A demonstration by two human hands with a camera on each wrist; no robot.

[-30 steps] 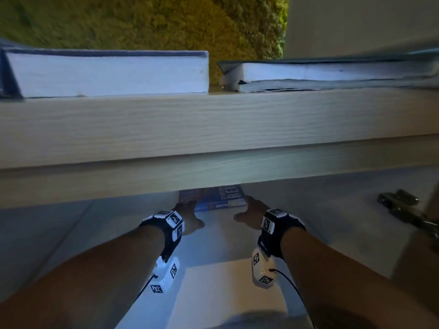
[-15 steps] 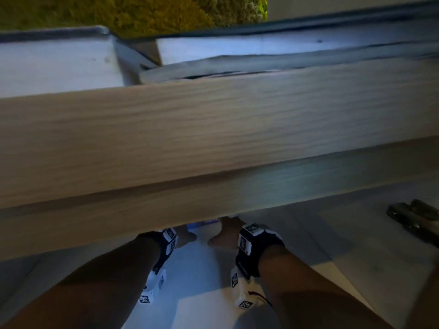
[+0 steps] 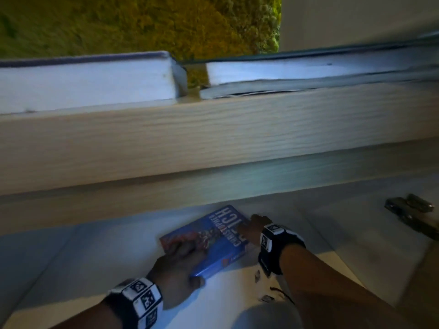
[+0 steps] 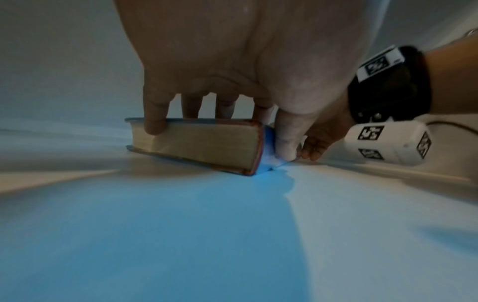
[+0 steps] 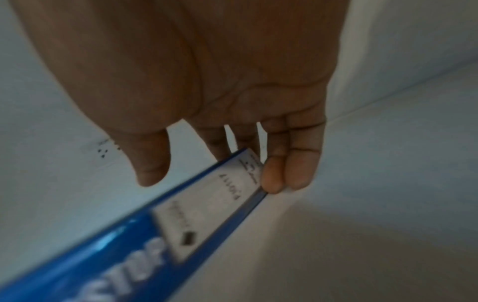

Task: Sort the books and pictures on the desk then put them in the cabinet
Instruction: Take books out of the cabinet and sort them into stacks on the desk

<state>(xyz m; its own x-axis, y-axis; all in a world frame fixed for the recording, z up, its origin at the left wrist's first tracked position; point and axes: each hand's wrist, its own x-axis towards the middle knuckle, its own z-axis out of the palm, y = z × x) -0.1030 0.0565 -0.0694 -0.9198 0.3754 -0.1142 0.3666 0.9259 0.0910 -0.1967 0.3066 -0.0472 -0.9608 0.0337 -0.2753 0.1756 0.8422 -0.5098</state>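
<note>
While your head camera looks under the wooden shelf (image 3: pixel 213 138), the blue book (image 3: pixel 209 238) lies flat on the white cabinet floor (image 3: pixel 83 257), your left hand (image 3: pixel 175 269) gripping its near corner and your right hand (image 3: pixel 254 227) at its far edge. From your left wrist, fingers (image 4: pixel 154 120) curl over the page edge, thumb on the spine. From your right wrist, straight fingertips (image 5: pixel 271 177) press the spine's end.

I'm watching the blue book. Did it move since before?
Yes. The blue book has turned askew and come nearer, out from under the wooden desk edge, held by the left hand and touched by the right hand.
</note>
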